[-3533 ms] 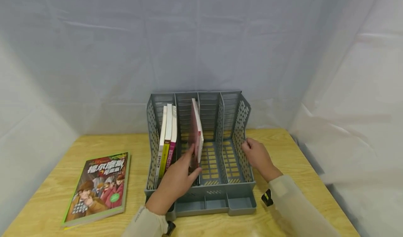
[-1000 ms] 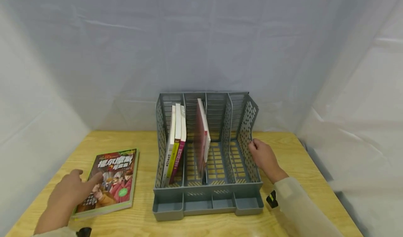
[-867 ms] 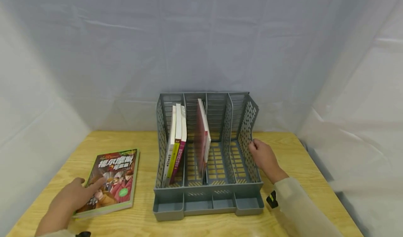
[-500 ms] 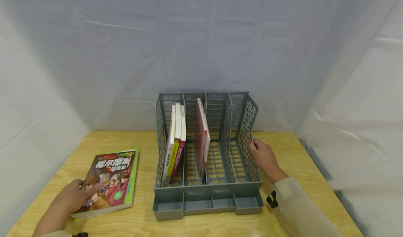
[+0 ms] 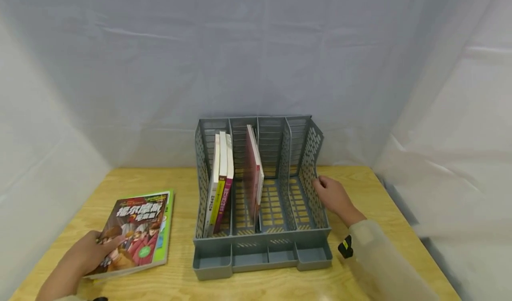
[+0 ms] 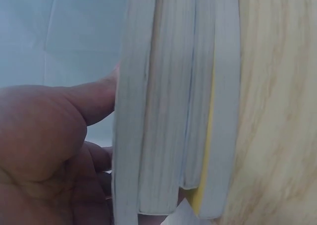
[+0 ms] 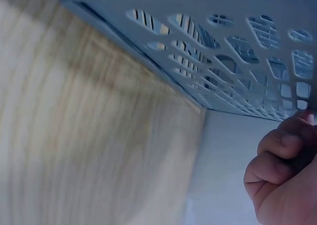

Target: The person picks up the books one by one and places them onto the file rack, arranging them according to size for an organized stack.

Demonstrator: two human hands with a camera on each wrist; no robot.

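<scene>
Clearly, slipping is our main worry

Nearest us, the left hand (image 5: 89, 252) clamps the Sherlock Holmes paperback (image 5: 134, 236), thumb over the cover; how far the fingers reach underneath we cannot see. The paperback lies at the left of the wooden table (image 5: 182, 212), on top of a green-covered book (image 5: 162, 230). The left wrist view shows several page blocks (image 6: 168, 111) layered together, so we judge that a shallow pinch could let the upper one twist loose, or friction could drag lower ones along and fan them out.

Farther off, the right hand (image 5: 334, 199) is curled on the right side panel of the gray file rack (image 5: 262, 240); too hard a pull there might skid it. Inside, a pink-covered book (image 5: 252, 172) stands in the second compartment with room on its left, so a jolt could tip it.

Against half a second ago, the paperback has slid left, baring more green beside it. A second ago, the left hand was only over the cover. The right hand and rack look unchanged.
</scene>
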